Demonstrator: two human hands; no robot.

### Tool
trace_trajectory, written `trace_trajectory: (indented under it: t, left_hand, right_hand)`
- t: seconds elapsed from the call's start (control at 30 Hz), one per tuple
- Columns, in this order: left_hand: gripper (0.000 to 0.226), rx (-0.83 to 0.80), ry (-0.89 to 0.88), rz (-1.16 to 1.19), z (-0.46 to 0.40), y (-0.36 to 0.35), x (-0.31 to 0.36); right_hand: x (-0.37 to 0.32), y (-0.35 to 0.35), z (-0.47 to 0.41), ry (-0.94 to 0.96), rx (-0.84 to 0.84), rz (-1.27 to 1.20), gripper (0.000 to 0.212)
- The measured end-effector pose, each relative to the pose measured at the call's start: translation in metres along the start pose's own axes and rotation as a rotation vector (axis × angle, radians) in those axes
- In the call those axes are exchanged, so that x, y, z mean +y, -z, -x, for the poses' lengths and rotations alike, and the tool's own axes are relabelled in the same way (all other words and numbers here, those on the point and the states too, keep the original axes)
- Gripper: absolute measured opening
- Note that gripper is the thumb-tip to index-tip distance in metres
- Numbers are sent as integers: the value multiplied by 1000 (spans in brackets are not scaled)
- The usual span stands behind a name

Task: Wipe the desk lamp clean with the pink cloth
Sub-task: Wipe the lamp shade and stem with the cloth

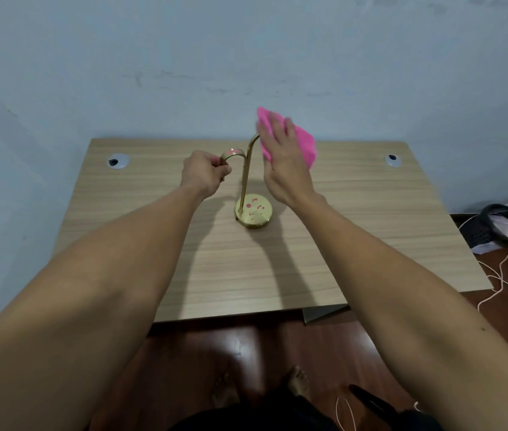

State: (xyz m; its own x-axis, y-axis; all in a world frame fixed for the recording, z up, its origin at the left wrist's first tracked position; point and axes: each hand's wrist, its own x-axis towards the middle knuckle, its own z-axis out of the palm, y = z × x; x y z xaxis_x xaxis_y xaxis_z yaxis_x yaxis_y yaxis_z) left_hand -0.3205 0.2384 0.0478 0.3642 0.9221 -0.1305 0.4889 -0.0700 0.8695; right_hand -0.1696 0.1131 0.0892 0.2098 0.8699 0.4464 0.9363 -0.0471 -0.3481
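A gold desk lamp (245,178) stands on the wooden desk (355,213), with a round base marked by pink spots and a thin curved stem. My left hand (204,174) is closed on the left curved arm of the lamp near its top. My right hand (283,160) holds the pink cloth (304,144) flat under its fingers, up against the right upper end of the stem. That end of the lamp is hidden behind the cloth and hand.
Two round cable holes (118,161) (392,159) sit at the desk's back corners against a pale blue wall. On the floor at right lie a black bin (504,223) and loose white cords (501,275). My bare feet are below the desk's front edge.
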Motion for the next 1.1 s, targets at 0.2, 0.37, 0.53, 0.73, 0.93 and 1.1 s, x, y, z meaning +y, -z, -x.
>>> trace_trajectory:
  t: [0.2, 0.37, 0.53, 0.73, 0.93, 1.1]
  left_hand:
    - [5, -22, -19, -34, -2, 0, 0]
    - [8, -9, -38, -57, -1, 0, 1]
    - [9, -4, -35, -99, 1, 0, 4]
    - [10, -8, -45, -118, 1, 0, 4]
    - [11, -14, -58, -147, -1, 1, 4]
    - [13, -16, -70, -164, -1, 2, 3]
  right_hand:
    - [-14, 2, 5, -259, 147, -239, 74]
    - [-10, -12, 19, 35, -4, -113, 86]
    - [-14, -14, 15, -306, 182, -229, 76]
    - [-21, -27, 28, -215, 171, -186, 80]
    - [-31, -34, 31, -121, 134, -228, 83]
    - [-35, -34, 20, -270, 220, -304, 84]
